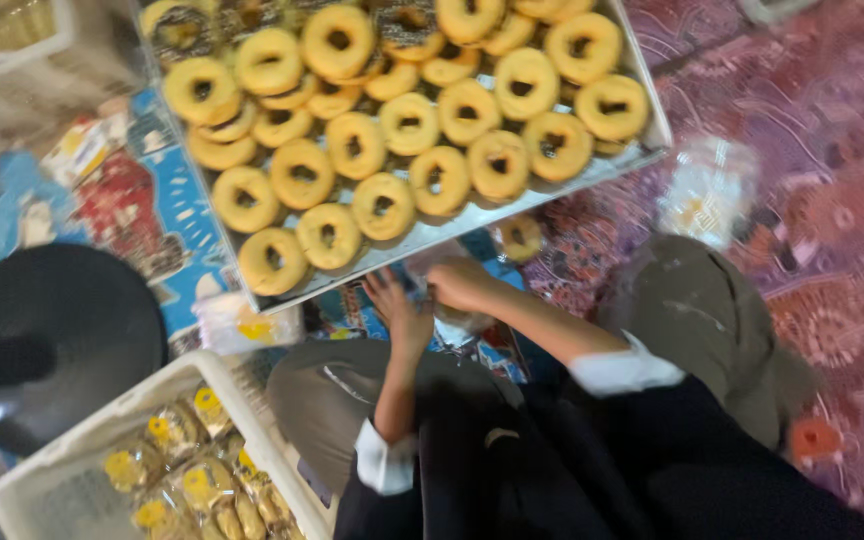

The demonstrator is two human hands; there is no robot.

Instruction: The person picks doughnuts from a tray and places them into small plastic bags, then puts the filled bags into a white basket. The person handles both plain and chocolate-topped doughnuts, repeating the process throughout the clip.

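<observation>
A metal tray (512, 205) holds several yellow ring doughnuts (382, 205) in rows. Just below its front edge my two hands meet over my lap. My right hand (460, 285) is curled around a clear plastic bag (449, 322). My left hand (398, 310) is beside it with fingers raised, touching the same bag; motion blur hides its grip. One bagged doughnut (522, 238) lies on the floor just right of my hands. White cuffs and dark sleeves cover both forearms.
A white plastic crate (72, 470) with several bagged doughnuts (202, 485) stands at the lower left. Also in view are a black round stool (57, 320) at the left, a wrapped packet (242, 325) under the tray edge, loose clear bags (707, 190) on the patterned red carpet (832, 250) and a small orange object (812, 438).
</observation>
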